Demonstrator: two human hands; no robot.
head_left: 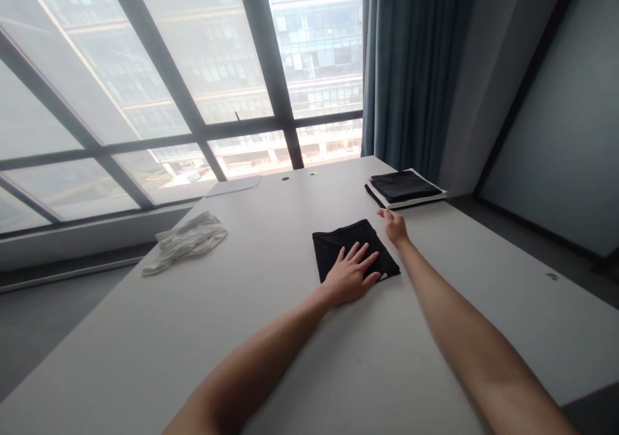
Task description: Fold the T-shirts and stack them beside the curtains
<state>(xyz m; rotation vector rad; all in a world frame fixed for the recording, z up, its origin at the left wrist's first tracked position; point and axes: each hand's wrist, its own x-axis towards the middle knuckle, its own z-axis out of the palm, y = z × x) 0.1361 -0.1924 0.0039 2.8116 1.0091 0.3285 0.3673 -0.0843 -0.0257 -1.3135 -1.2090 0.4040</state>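
Observation:
A folded black garment (341, 239), roughly square, lies on the white table in front of me. My left hand (352, 274) rests flat on its near right part with the fingers spread, covering some of the fabric. A small white patch shows at the garment's near edge beside my thumb. My right hand (394, 225) is just beyond the garment's right side, its fingers curled in and no object visible in them. Close behind that hand sits a neat stack of folded black and white cloth (405, 185).
A crumpled white cloth (191, 238) lies on the table (271, 332) at the left. White sheets (235, 185) rest by the far edge, near a round dark cable hole (285, 178). Large windows and a blue curtain (411, 67) stand behind the table.

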